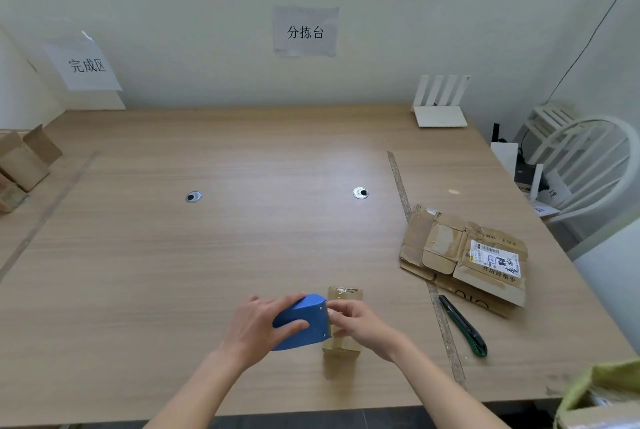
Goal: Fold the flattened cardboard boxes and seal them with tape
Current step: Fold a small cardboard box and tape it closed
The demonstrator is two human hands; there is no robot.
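Note:
A small folded cardboard box (343,350) stands on the table near the front edge. My left hand (261,324) grips a blue tape dispenser (304,319) pressed against the box's left side. My right hand (360,323) lies over the box, its fingers curled at the dispenser's front edge, pinching the clear tape there. A stack of flattened cardboard boxes (464,255) lies to the right; the top one carries a shipping label.
A green and black utility knife (464,326) lies by a tape strip on the wooden table (207,255). Folded boxes (24,165) sit at the far left. A white router (440,110) stands at the back right, a white chair (581,165) beyond the edge.

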